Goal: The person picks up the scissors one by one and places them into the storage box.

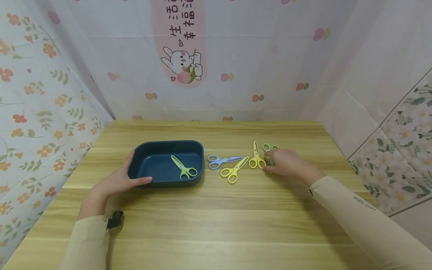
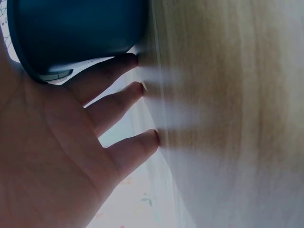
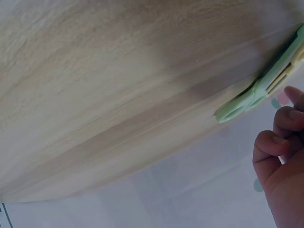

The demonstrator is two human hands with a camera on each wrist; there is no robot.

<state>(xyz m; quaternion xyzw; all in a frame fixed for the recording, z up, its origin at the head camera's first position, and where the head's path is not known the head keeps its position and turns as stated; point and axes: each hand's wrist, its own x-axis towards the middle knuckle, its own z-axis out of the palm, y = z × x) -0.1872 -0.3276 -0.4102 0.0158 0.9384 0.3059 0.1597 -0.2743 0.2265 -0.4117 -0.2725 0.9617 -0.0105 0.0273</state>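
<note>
In the right wrist view, the green scissors (image 3: 261,89) and the right hand (image 3: 285,156) were cut off by the picture's edge. In the head view, most of that pair was covered by the hand — whether it was gripped could not be told. The left hand's (image 1: 116,180) fingertips were hidden there behind the box (image 1: 179,184), which was itself cropped in the left wrist view. The tiny marks on the blue scissors' (image 1: 223,161) blade were too small to be read. The curtain writing (image 1: 174,30) was cut short above — both sleeves (image 1: 86,240), below.
</note>
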